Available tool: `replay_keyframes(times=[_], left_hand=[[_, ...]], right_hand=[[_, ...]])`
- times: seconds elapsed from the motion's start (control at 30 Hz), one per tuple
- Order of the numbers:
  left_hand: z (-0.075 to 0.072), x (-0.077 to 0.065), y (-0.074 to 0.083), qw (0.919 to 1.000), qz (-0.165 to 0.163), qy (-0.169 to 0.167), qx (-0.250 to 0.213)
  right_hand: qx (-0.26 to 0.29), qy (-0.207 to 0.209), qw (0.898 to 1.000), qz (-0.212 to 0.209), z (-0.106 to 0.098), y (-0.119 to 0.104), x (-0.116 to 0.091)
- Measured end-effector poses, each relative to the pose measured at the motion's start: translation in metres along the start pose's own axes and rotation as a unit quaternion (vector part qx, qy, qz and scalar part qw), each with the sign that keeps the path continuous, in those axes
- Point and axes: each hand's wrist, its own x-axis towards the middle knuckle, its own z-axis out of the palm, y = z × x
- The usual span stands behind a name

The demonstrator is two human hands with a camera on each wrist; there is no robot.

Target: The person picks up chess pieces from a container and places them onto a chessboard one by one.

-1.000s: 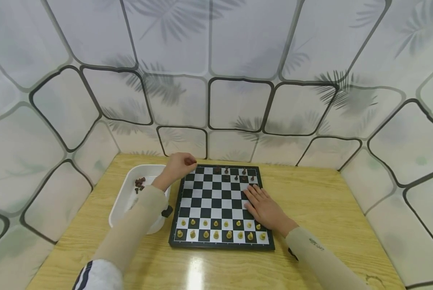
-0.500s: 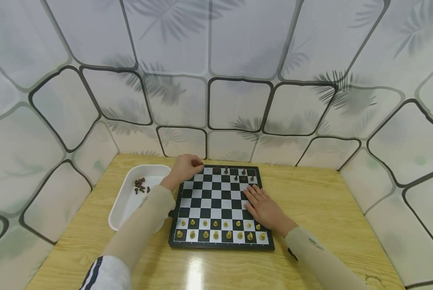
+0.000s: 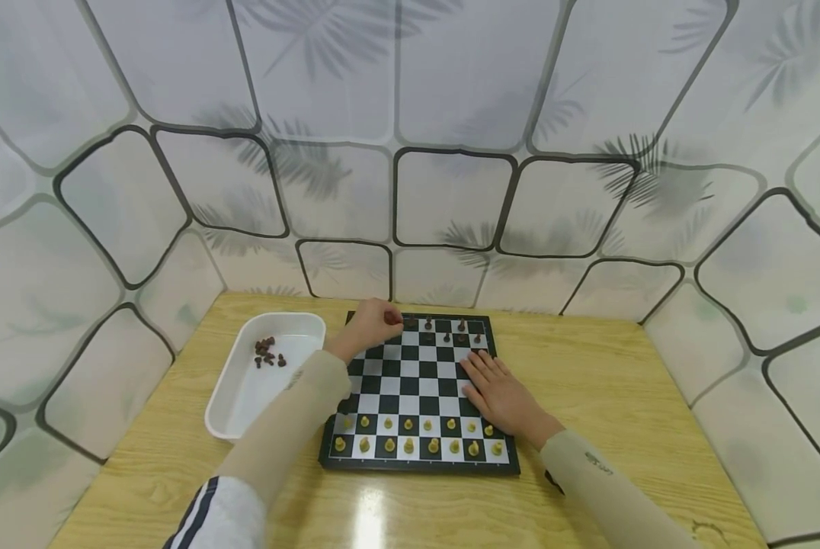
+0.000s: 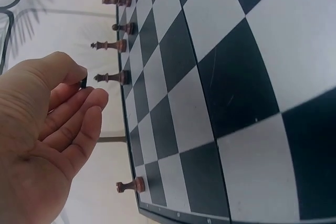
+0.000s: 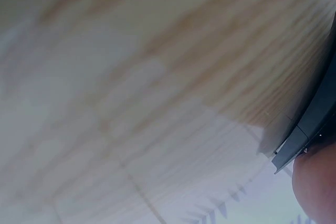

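A chessboard [image 3: 410, 374] lies on the table. My left hand [image 3: 371, 329], over its far left part in the head view, pinches a small dark chess piece [image 4: 84, 83] between thumb and fingers; most of that piece is hidden. Nearby, brown chess pieces [image 3: 428, 324] stand on the far right squares. A lone brown rook [image 4: 130, 185] stands near a corner in the left wrist view. Yellow chess pieces [image 3: 408, 444] fill the two near rows. My right hand [image 3: 502, 393] rests flat on the board's right side, fingers straight.
Left of the board stands a white plastic tray [image 3: 221, 404] holding several brown chess pieces [image 3: 264, 351]. The wooden table [image 3: 588, 366] meets patterned fabric walls [image 3: 451, 198] at the back and sides.
My left hand has moved right along the board's far edge, carrying the chess piece. More of the tray and its pieces shows now. My right hand has stayed in place.
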Motion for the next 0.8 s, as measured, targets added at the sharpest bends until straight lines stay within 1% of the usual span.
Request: replay_keyframes(times=[0.2,0.3,0.5,0.67,0.8], left_hand=[[0.010,0.005,0.001,0.9999,-0.006,-0.006,0.009],[0.013,0.007,0.002,0.9998,-0.013,-0.012,0.006],[0.018,0.011,0.005,0.9995,-0.013,-0.024,0.017],[0.026,0.014,0.003,0.9991,-0.010,-0.022,0.034],[0.031,0.016,0.002,0.9989,-0.021,-0.020,0.038]], right_hand=[[-0.001,0.000,1.000,0.001,0.001,0.001,0.000],[0.000,0.002,1.000,0.002,0.002,0.001,0.000],[0.002,0.008,1.000,0.000,0.001,0.001,0.001],[0.001,0.008,1.000,0.000,0.001,0.001,0.000],[0.003,0.009,1.000,-0.001,0.000,0.000,0.000]])
